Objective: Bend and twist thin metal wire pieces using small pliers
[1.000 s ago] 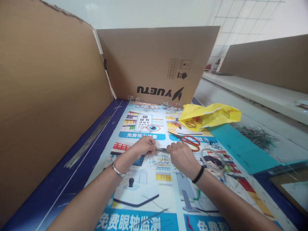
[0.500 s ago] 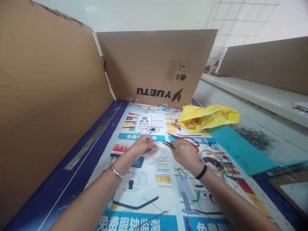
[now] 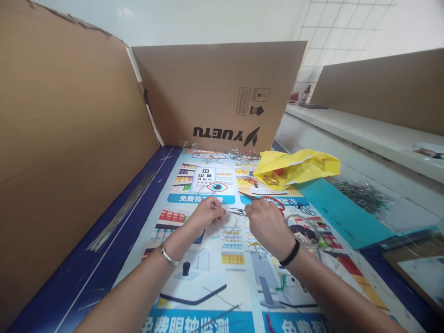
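My left hand (image 3: 211,211) is closed in a pinch on a thin wire (image 3: 233,227), whose faint loops hang between the hands. My right hand (image 3: 265,225) grips a pair of needle-nose pliers (image 3: 237,212); the handles are hidden in the fist. The jaws point left, with their tips right beside the left fingertips. Whether they are closed on the wire is too small to tell. Just beyond the right hand lie scissors (image 3: 282,206) with orange handles, partly covered by it. A coil of wire (image 3: 290,222) rests to the right of that hand.
Cardboard panels (image 3: 215,88) stand behind and to the left. A yellow bag (image 3: 305,166) lies at the back right, near a turquoise sheet (image 3: 347,215) and a heap of wire scraps (image 3: 364,199). Straight wires (image 3: 121,210) lie in a bundle on the left.
The pliers have moved left and their tips now meet the left fingertips. Their jaws looked parted before. The left hand stays pinched on the wire, and the view has shifted slightly.
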Demonstrator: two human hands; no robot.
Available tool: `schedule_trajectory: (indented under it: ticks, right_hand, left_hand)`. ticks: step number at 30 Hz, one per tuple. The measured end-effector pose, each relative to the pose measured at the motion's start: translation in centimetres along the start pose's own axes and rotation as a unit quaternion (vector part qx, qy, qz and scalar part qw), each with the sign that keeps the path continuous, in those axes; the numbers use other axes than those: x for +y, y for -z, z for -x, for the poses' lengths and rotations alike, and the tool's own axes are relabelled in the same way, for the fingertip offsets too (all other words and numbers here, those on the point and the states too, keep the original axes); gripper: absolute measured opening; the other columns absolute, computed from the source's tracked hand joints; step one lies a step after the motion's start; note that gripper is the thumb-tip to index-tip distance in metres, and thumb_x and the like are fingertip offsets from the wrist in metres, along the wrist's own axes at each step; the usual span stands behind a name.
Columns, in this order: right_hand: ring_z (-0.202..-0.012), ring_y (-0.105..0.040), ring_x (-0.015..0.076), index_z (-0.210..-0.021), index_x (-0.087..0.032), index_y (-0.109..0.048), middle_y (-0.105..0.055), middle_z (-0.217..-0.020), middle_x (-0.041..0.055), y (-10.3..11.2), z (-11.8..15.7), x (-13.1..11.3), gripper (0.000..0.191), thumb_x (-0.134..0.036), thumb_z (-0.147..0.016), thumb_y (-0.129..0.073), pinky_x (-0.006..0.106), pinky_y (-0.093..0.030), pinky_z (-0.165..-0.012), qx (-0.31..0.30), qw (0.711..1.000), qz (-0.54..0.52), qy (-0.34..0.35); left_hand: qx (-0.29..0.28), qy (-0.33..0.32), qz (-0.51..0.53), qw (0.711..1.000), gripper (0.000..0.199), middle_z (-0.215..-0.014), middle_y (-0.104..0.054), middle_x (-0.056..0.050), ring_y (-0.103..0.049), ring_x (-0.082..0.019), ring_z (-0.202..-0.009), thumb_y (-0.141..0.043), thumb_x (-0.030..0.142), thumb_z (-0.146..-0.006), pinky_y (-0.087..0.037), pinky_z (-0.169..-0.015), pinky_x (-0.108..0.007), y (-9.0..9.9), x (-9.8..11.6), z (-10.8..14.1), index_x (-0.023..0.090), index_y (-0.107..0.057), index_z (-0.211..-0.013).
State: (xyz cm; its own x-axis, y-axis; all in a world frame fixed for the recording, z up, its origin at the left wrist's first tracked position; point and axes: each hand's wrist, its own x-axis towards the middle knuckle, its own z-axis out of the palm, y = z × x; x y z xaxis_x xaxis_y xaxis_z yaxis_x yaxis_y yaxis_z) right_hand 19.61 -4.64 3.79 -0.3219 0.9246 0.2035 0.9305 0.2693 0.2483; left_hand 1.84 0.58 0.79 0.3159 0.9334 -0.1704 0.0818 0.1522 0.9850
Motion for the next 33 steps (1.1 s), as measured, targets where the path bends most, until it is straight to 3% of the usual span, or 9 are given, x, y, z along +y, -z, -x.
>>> schedule_trajectory:
  ticks: [7,14,33]
  right_hand:
    - [-0.08,-0.047,0.0225,-0.085,-0.016,-0.059,-0.058,-0.082,0.0099,-0.5,-0.3,-0.1,0.016,-0.01,-0.081,-0.044,0.034,-0.022,-0.065,0.025,1.0,0.001,0.004]
    - [-0.077,-0.044,0.0202,-0.078,-0.016,-0.059,-0.057,-0.077,0.0078,-1.5,-0.3,-0.1,0.014,-0.009,-0.078,-0.047,0.033,-0.02,-0.064,0.016,0.998,-0.018,0.057]
    - [-0.075,-0.044,0.0207,-0.076,-0.017,-0.058,-0.056,-0.074,0.0062,-1.9,-0.3,0.0,0.012,-0.009,-0.076,-0.049,0.033,-0.019,-0.063,0.042,0.997,-0.011,0.061]
  left_hand:
    - [-0.043,-0.019,-0.022,0.999,0.02,-0.051,-0.051,0.006,-0.051,-0.008,-0.048,-0.061,0.017,-0.064,-0.033,-0.047,-0.019,-0.1,-0.3,0.1,0.018,-0.043,-0.071]
    - [-0.048,-0.005,-0.022,0.999,0.014,-0.048,-0.053,0.004,-0.045,-0.006,-0.042,-0.057,0.012,-0.063,-0.03,-0.044,-0.019,-0.1,-0.2,0.1,0.017,-0.045,-0.068]
    - [-0.076,0.012,0.013,0.997,0.016,-0.05,-0.056,0.002,-0.044,-0.006,-0.042,-0.059,0.015,-0.06,-0.028,-0.043,-0.018,0.0,0.5,0.6,0.016,-0.046,-0.07]
